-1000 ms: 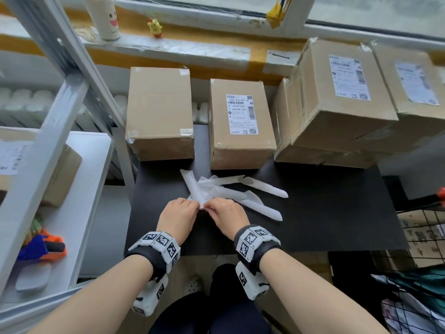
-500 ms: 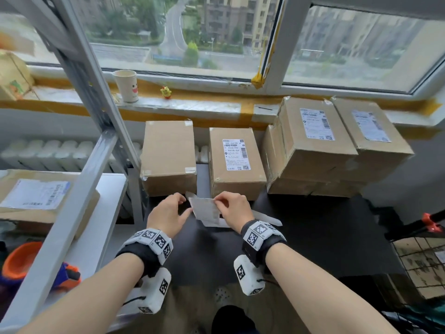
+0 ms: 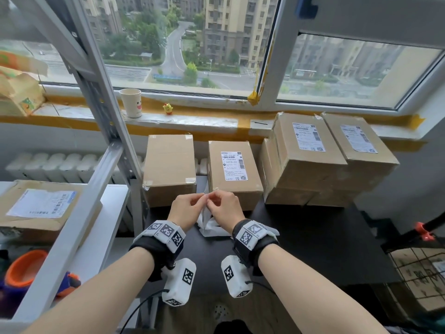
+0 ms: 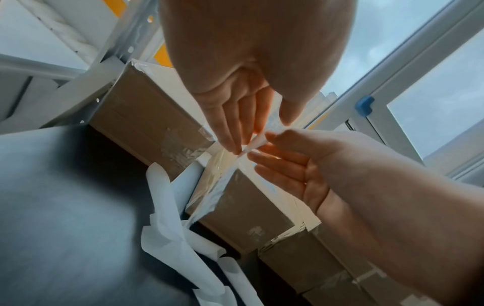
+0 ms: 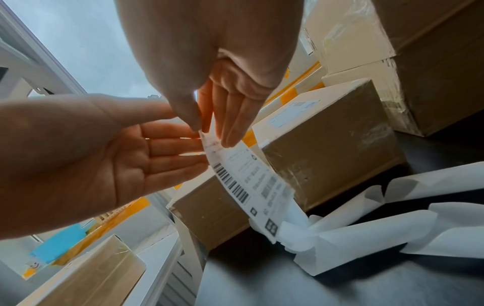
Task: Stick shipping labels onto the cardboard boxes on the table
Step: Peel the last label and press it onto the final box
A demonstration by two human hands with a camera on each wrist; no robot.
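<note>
A white shipping label (image 5: 251, 182) with barcodes hangs from my right hand (image 5: 209, 128), which pinches its top edge between thumb and fingers. My left hand (image 5: 157, 149) has straight fingers whose tips touch that same edge; its thumb stands apart. In the head view both hands (image 3: 190, 208) (image 3: 224, 208) are raised before the gap between an unlabelled cardboard box (image 3: 168, 165) and a labelled box (image 3: 231, 165). Two more labelled boxes (image 3: 308, 153) (image 3: 356, 145) are stacked at the right. In the left wrist view, the left fingertips (image 4: 235, 145) meet the label (image 4: 255, 142).
Curled white backing strips (image 3: 212, 229) lie on the black table (image 3: 313, 237) under my hands. A metal shelf frame (image 3: 106, 165) with a labelled box (image 3: 41, 208) stands at left. A paper cup (image 3: 131, 102) sits on the windowsill. A wire basket (image 3: 419, 273) is at right.
Both hands rose from the pile of strips on the table with the label. My left hand, apart from it half a second ago, now touches its top edge.
</note>
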